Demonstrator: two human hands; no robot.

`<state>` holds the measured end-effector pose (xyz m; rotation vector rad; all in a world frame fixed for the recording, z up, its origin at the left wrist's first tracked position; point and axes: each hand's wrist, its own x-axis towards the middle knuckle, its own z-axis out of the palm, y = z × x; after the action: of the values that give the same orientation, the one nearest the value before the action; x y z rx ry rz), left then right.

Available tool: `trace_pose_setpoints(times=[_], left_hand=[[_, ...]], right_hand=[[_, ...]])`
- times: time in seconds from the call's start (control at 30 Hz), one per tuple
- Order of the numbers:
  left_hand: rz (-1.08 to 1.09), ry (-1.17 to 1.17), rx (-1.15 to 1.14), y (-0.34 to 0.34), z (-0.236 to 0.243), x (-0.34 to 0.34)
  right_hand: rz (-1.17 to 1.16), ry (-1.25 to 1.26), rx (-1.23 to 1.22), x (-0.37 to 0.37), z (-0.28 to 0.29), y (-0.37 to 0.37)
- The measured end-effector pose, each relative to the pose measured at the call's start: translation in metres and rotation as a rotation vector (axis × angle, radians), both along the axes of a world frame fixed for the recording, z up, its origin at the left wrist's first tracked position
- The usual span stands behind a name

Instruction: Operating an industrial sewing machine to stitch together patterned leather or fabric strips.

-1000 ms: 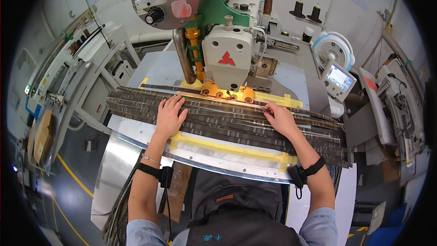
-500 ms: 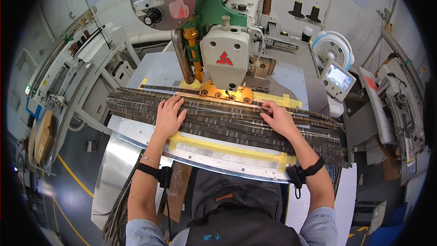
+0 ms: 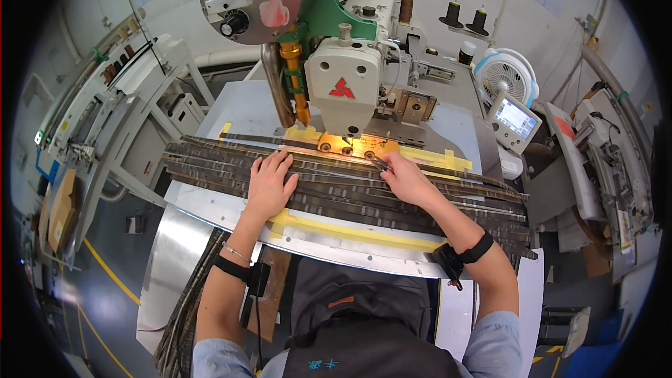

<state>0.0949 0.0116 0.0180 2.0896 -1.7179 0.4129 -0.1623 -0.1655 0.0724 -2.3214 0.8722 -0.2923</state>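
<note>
Yellow tape (image 3: 364, 234) lines the near tabletop (image 3: 336, 251); beyond, dark patterned strips (image 3: 336, 203) lie crosswise, the left hand (image 3: 269, 183) spread flat on them, apparently for steadiness, the right hand (image 3: 403, 179) pinching a slim dark item (image 3: 381, 164), seemingly for fine control, near the orange clamp (image 3: 359, 147) of the sewing machine (image 3: 343, 73).

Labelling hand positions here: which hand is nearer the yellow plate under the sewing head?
Right. The right hand is just in front of the right end of the yellow plate; the left hand rests on dark strips, left of the plate.
</note>
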Motion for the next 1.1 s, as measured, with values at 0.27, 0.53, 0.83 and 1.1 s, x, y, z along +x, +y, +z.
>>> trace_pose_setpoints(times=[0.27,0.53,0.83,1.1], left_hand=[[-0.003,0.023,-0.013,-0.006,-0.003,-0.050],[0.010,0.044,0.016,-0.006,-0.001,-0.076],[-0.005,0.033,0.063,-0.008,0.004,-0.077],[0.000,0.261,-0.008,-0.013,0.036,-0.107]], right_hand=[[-0.172,0.065,-0.092,0.012,-0.019,-0.007],[-0.284,-0.216,-0.024,-0.036,-0.010,-0.033],[-0.112,0.035,-0.470,-0.135,-0.019,-0.072],[0.090,0.119,-0.139,-0.142,0.014,-0.078]])
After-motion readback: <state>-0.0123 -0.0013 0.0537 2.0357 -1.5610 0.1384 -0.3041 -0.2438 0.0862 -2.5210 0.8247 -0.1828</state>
